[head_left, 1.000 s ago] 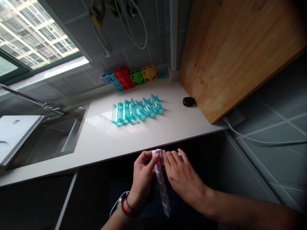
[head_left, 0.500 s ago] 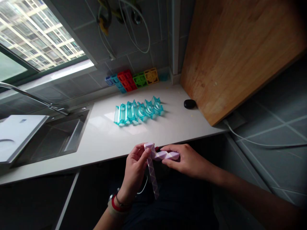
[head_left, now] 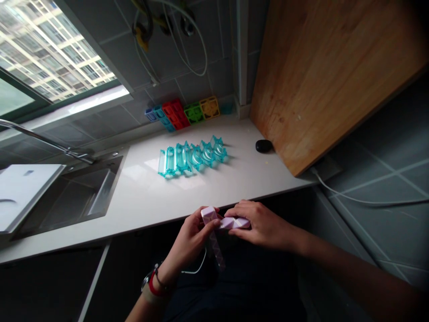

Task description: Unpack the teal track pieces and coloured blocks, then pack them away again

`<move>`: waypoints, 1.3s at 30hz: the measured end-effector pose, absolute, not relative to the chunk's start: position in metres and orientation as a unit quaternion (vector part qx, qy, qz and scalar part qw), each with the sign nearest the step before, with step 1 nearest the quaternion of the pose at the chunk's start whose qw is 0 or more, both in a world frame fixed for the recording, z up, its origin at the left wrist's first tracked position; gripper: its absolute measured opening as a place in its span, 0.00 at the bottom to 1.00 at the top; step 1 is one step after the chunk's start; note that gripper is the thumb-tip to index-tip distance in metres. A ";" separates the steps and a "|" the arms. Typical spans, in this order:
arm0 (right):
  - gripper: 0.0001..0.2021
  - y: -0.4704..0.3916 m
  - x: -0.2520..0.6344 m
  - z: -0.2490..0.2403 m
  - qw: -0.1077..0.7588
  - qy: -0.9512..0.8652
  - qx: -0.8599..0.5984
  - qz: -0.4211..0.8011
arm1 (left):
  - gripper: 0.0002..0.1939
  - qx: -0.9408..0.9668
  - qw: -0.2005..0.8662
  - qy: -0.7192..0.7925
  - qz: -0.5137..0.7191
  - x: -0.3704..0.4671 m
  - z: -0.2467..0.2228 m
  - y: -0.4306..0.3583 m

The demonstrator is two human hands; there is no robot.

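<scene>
Between both hands, just off the counter's front edge, is a pale purple and white snake puzzle (head_left: 228, 223) made of wedge segments. My left hand (head_left: 195, 233) is closed on its left part, thumb across the front near a raised block. A straight tail of the puzzle hangs below that hand, dim against the dark clothing. My right hand (head_left: 256, 225) grips the twisted right end between thumb and fingers; some of its fingertips are hidden behind the puzzle.
Translucent teal pieces (head_left: 192, 157) stand in a row on the white counter (head_left: 144, 197). Coloured plastic blocks (head_left: 176, 114) lean at the wall. A black mouse-like object (head_left: 263, 146) lies by a wooden board (head_left: 328, 71). Left are a sink (head_left: 77, 192), a faucet (head_left: 50, 141) and a white box (head_left: 27, 190).
My left hand has turned the left part of the snake puzzle, and its thumb has slid right and lower across it. The hanging tail has swung slightly right. My right hand keeps its hold.
</scene>
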State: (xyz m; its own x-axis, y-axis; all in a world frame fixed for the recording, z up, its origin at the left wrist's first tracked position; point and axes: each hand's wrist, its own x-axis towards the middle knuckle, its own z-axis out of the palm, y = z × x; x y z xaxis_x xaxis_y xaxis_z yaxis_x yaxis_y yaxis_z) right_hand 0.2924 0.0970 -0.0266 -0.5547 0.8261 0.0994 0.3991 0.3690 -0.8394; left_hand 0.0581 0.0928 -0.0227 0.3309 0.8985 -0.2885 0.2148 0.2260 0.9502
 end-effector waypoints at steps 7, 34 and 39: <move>0.16 0.090 0.285 -0.034 0.319 -0.802 -0.346 0.369 | 0.16 0.472 0.723 0.437 0.253 0.064 -0.018 0.093; 0.12 0.095 0.285 -0.034 0.375 -0.691 -0.433 0.441 | 0.31 0.317 0.750 0.472 0.337 0.085 -0.010 0.091; 0.13 0.094 0.286 -0.033 0.380 -0.759 -0.394 0.352 | 0.27 0.335 0.734 0.471 0.356 0.087 -0.005 0.091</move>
